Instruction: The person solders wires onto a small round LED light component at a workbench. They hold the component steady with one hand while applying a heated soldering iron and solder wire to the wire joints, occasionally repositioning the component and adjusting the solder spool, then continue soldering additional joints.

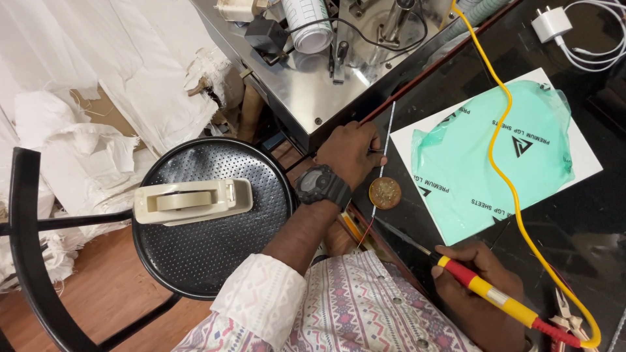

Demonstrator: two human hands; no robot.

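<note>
A person works at a dark glossy table (pixel 574 215) on the right of the frame, the right hand (pixel 473 277) at lower right closed in a pen-style grip round a red-and-yellow soldering iron (pixel 495 296), its thin dark tip reaching toward lower centre, near the bottom end of a thin white strip (pixel 385 163). The strip runs from upper centre down along the table's left edge. The left hand (pixel 349 151), a black wristwatch (pixel 324 187) on its wrist, lies at centre frame with fingers curled narrow, pinching what looks like a small dark tool against the strip; exactly what it is cannot be told. A small round tin of brownish flux or tip cleaner (pixel 385 193) sits just beside the strip, between the two hands. The iron's yellow cord (pixel 502 163) snakes across a mint-green plastic sheet (pixel 495 156) on white card. By the look of it, the soldering step is being set up, strip steadied and tip not yet on the joint; the next move calls for a fine, steady placement of the tip.
</note>
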